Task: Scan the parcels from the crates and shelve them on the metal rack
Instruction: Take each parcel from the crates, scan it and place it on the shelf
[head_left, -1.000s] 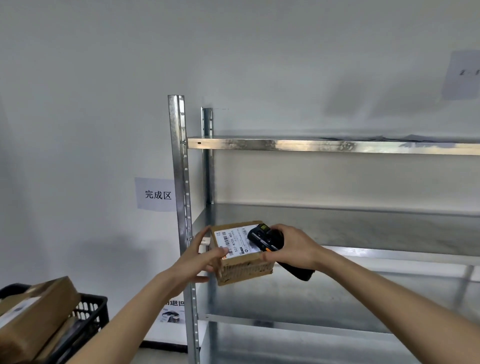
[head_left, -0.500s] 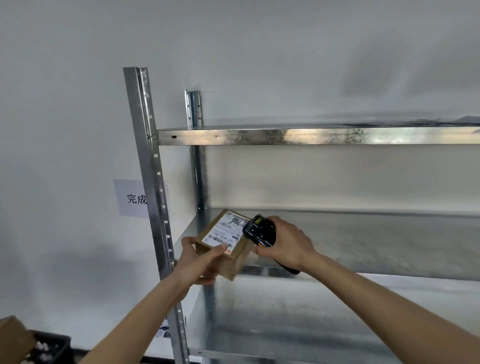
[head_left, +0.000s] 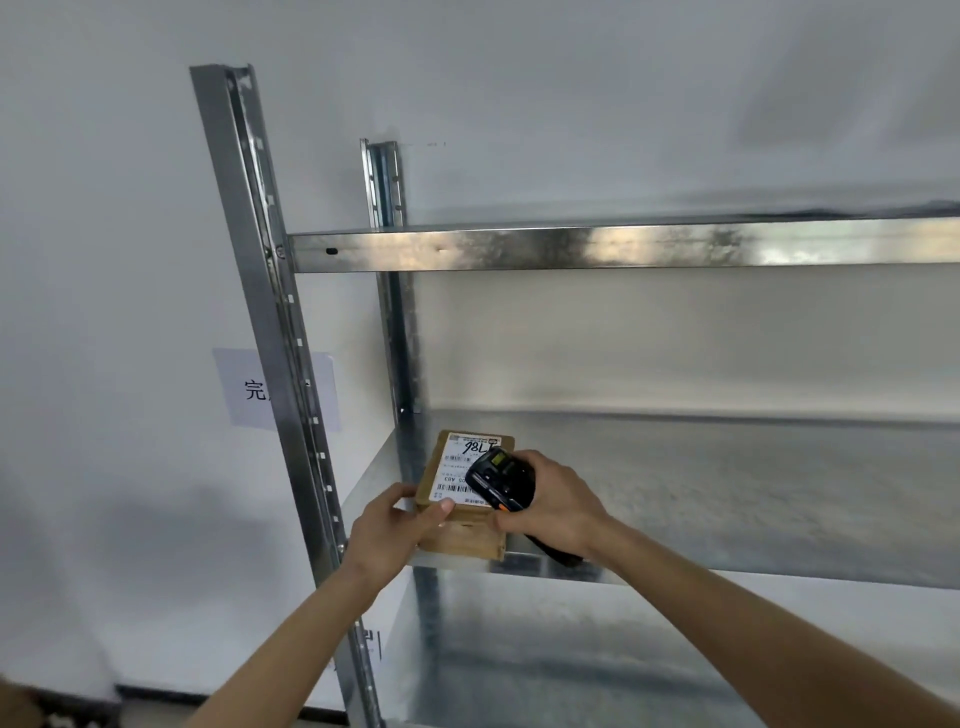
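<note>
While the left hand (head_left: 387, 535) grips the near left corner of the small cardboard parcel (head_left: 464, 512), thumb laid on its top, the box sits at the left front edge of the metal rack's (head_left: 623, 248) middle shelf. Its white label (head_left: 460, 475) faces up. Just beside it, the right hand (head_left: 553, 506) curls around a black scanner (head_left: 500, 479) held over the label.

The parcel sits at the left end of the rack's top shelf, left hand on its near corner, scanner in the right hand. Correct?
Not the top shelf: the head view shows the parcel on the middle shelf, below the top one. The left hand and the scanner in the right hand are as stated.
</note>
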